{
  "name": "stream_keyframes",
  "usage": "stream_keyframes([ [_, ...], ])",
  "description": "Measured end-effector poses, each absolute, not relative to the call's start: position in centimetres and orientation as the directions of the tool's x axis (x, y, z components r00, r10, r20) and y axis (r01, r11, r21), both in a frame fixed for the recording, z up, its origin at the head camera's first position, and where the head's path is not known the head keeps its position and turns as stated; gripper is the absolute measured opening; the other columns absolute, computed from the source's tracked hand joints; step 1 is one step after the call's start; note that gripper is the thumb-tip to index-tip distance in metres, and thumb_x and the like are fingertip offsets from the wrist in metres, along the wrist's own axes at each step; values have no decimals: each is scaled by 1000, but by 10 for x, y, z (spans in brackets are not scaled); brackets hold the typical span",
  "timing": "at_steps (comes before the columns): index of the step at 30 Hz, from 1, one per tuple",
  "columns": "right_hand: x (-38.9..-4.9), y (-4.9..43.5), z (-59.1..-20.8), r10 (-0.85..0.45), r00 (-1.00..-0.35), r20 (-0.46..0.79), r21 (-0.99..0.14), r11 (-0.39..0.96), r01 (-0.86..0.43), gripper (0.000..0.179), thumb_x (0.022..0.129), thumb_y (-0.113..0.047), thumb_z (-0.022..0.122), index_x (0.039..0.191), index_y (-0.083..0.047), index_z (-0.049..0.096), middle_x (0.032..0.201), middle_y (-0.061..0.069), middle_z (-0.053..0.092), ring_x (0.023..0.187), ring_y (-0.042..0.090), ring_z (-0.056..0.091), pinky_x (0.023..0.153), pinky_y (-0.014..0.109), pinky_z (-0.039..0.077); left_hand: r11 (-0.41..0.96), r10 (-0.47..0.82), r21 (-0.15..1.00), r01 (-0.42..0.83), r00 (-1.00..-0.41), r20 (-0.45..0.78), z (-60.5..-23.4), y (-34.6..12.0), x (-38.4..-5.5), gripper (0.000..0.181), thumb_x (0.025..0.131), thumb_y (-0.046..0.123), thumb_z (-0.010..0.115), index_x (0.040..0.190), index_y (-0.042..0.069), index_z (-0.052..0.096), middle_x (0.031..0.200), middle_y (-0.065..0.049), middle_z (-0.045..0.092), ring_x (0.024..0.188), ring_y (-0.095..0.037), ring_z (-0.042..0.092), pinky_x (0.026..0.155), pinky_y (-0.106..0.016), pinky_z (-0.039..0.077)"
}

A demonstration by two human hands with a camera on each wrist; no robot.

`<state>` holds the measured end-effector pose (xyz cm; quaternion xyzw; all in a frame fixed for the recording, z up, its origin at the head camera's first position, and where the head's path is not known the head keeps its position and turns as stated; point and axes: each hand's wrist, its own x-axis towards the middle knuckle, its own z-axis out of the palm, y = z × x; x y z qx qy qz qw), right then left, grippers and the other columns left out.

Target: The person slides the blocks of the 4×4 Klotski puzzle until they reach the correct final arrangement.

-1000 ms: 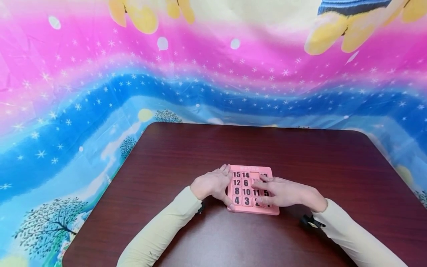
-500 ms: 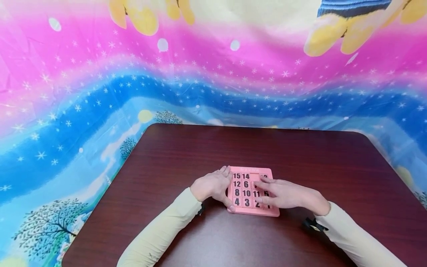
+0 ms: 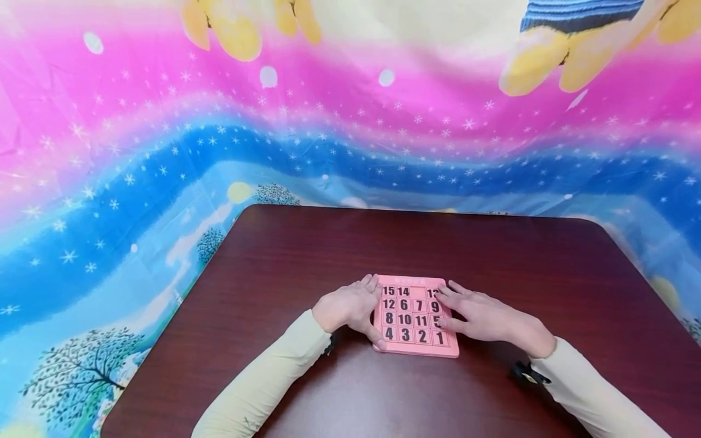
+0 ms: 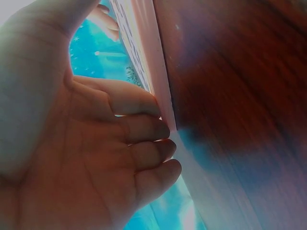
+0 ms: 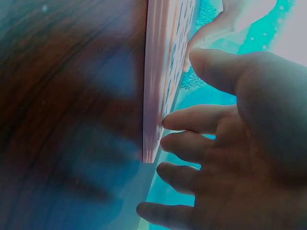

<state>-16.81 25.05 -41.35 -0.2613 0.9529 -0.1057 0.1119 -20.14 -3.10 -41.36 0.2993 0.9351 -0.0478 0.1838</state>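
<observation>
Board [image 3: 416,351]: pink, lying flat on the table [image 3: 520,261], just below and right of the centre of the head view. Numbered tiles [image 3: 419,306] fill it in four rows. From the top they read 15, 14, a vacant slot and a tile beginning with 1, its second digit partly covered by a finger; then 12, 6, 7, 9; then 8, 10, 11, 5; then 4, 3, 2, 1. Pale print on the upper rim is too blurred to read.

Left hand [image 3: 350,304]: at the board's left side, unclenched. Thumb rests on the lower left corner; fingers lie extended at the upper left edge. The left wrist view shows the fingers together against that edge.

Right hand [image 3: 482,313]: at the board's right side, released, fingers extended and spread. Fingertips reach the upper right tile; the thumb tip overlaps tile 5. Whether the thumb presses or hovers cannot be told.

Sleeves [image 3: 263,371]: pale, entering from the bottom of the frame, with a black strap [image 3: 530,373] at the right wrist.

Backdrop [image 3: 350,103]: pink and blue, snowflake-patterned, across the upper frame.
</observation>
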Motion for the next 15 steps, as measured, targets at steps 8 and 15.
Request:
stream_keyframes([
  [8, -172, 245, -412, -531, -831, -168, -242, 839, -487, 68, 94, -48, 60, 145, -5, 48, 154, 19, 40, 146, 42, 29, 112, 56, 39, 818, 541, 30, 574, -752, -377, -412, -30, -201, 127, 64, 75, 75, 156, 4, 22, 165, -14, 13, 154, -24, 13, 126, -33, 19],
  [15, -176, 232, -417, -567, -808, -161, -232, 817, -528, 69, 93, -48, 61, 145, -4, 47, 154, 19, 41, 147, 41, 27, 113, 59, 36, 813, 548, 30, 581, -748, -375, -413, -31, -201, 127, 64, 75, 74, 156, 4, 22, 165, -15, 13, 154, -25, 12, 126, -34, 18],
])
